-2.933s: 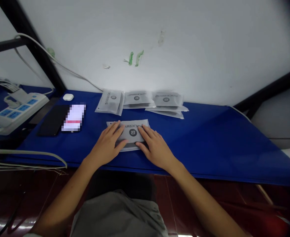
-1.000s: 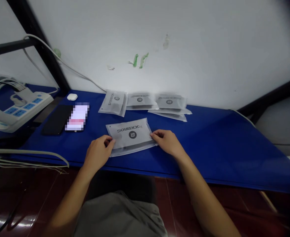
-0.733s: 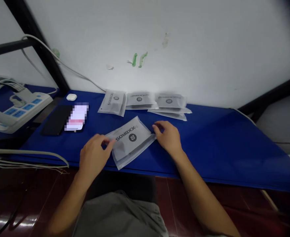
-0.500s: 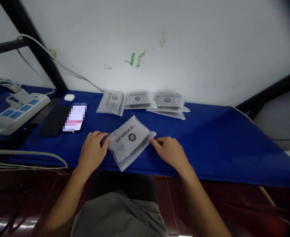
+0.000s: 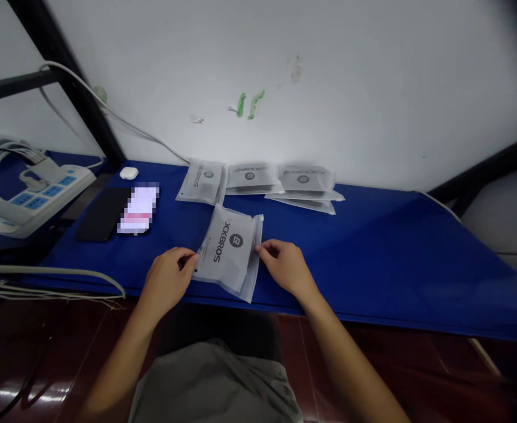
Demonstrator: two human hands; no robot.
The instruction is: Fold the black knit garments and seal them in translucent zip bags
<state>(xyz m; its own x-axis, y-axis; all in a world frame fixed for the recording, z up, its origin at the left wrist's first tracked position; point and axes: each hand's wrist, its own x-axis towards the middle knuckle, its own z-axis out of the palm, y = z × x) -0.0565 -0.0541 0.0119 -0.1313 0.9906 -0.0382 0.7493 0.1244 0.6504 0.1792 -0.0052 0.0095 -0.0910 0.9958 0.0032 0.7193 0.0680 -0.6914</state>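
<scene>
A frosted zip bag [image 5: 232, 249] printed ROCKBROS lies near the front edge of the blue table, its lettering turned sideways. My left hand [image 5: 170, 276] pinches the bag's left edge between thumb and fingers. On the opposite side, my right hand [image 5: 285, 264] pinches the zip edge. Something flat fills the bag, but I cannot make out what. Behind it, along the wall, lie more such bags: one at the left [image 5: 203, 181], one in the middle [image 5: 252, 178], and an overlapping pair at the right [image 5: 305, 182].
Two phones, one dark [image 5: 102, 214] and one with a lit screen [image 5: 138, 208], lie at the left beside a white earbud case [image 5: 128, 173]. A power strip [image 5: 42, 197] with plugged cables stands farther left. Loose cables [image 5: 51, 276] hang at the front left. Black frame bars flank the table [image 5: 373, 252].
The held bag has turned counterclockwise, its zip edge now nearly upright at the right. Both hands still grip its sides; the right hand has shifted slightly left. The view has moved a little.
</scene>
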